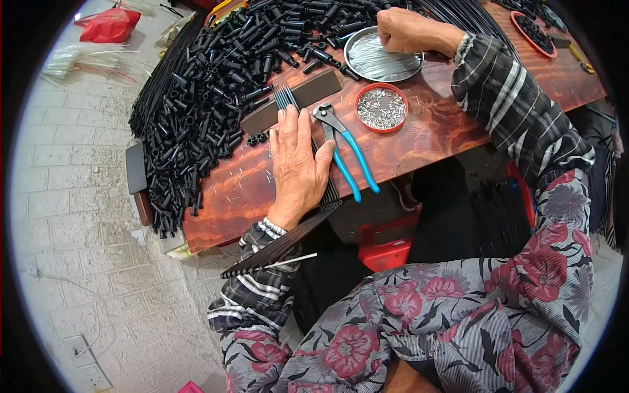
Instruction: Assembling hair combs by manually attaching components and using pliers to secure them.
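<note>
My left hand (295, 160) lies flat with its fingers stretched out, over a row of thin black rods (284, 96). The rod tips show beyond my fingertips, against a dark wooden block (321, 90). Just right of that hand rest end-cutting pliers (359, 157) with blue handles, their jaws toward the block. Over a round metal tray (393, 80) of thin silvery wires (377, 60), my right hand (409, 31) is closed with its fingers bent down; what they hold is hidden. A red-rimmed dish (381, 131) of small metal pieces sits below the tray.
Black tubular parts (229, 72) are heaped across the table's (445, 124) left and far side. Long black rods (167, 72) lie along the left edge. A second red-rimmed dish (532, 34) is at the far right. A red bag (108, 25) sits on the tiled floor.
</note>
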{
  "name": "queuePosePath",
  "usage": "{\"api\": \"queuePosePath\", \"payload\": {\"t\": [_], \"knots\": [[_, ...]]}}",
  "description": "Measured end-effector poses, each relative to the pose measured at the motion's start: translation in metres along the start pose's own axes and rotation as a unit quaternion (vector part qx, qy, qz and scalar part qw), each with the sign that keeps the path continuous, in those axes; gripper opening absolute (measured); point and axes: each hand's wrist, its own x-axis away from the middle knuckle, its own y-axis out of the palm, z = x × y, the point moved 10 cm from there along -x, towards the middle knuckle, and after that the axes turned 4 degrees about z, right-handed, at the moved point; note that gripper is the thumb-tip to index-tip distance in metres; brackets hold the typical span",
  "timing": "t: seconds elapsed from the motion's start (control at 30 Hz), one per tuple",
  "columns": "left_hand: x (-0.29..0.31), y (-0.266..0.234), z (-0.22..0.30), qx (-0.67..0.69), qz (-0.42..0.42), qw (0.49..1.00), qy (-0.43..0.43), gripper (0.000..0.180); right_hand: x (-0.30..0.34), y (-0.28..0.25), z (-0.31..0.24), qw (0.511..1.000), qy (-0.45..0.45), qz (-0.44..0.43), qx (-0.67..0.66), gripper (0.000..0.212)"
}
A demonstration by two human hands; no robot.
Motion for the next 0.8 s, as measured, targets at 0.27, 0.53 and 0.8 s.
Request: {"api": "queuePosePath", "payload": {"t": [0.27, 0.53, 0.8], "knots": [[0.001, 0.001, 0.001, -0.007, -0.014, 1.000, -0.002, 0.059, -0.022, -0.013, -0.085, 0.993, -0.026, -0.017, -0.113, 0.007], [0.002, 0.000, 0.001, -0.017, -0.020, 1.000, -0.002, 0.060, -0.043, 0.029, -0.108, 0.985, -0.044, -0.075, -0.151, 0.053], [0.002, 0.002, 0.002, -0.013, -0.028, 1.000, -0.004, 0.060, -0.045, 0.034, -0.120, 0.985, -0.053, -0.137, -0.093, 0.055]]}}
